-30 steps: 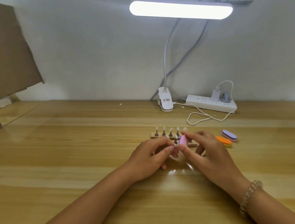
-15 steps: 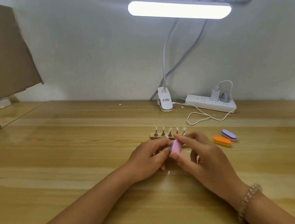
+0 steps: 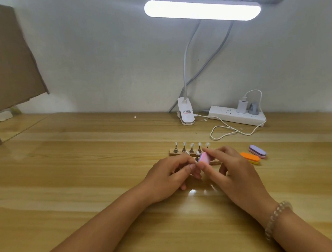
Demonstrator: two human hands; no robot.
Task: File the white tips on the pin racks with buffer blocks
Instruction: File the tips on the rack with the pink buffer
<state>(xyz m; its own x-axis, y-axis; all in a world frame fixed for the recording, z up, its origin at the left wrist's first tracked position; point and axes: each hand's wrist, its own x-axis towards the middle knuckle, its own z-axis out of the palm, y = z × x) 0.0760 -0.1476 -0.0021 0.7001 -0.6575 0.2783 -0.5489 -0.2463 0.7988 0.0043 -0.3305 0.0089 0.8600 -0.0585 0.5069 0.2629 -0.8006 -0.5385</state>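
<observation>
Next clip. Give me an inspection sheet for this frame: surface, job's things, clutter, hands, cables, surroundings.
Surface: glossy light wooden tabletop, with lamp glare near the hands.
Job's things: wooden pin rack with five white tips upright. A second rack is mostly hidden behind the hands. An orange oval buffer block and a purple oval buffer block lie side by side to the right.
Clutter: small white specks near the wall.
Hands: right hand grips a pink buffer block; left hand seems to pinch a white-tipped pin beside it.
Cables: white charger cable looped beside a white power strip.
Surroundings: lit white clip lamp, white wall, brown cardboard at left.
</observation>
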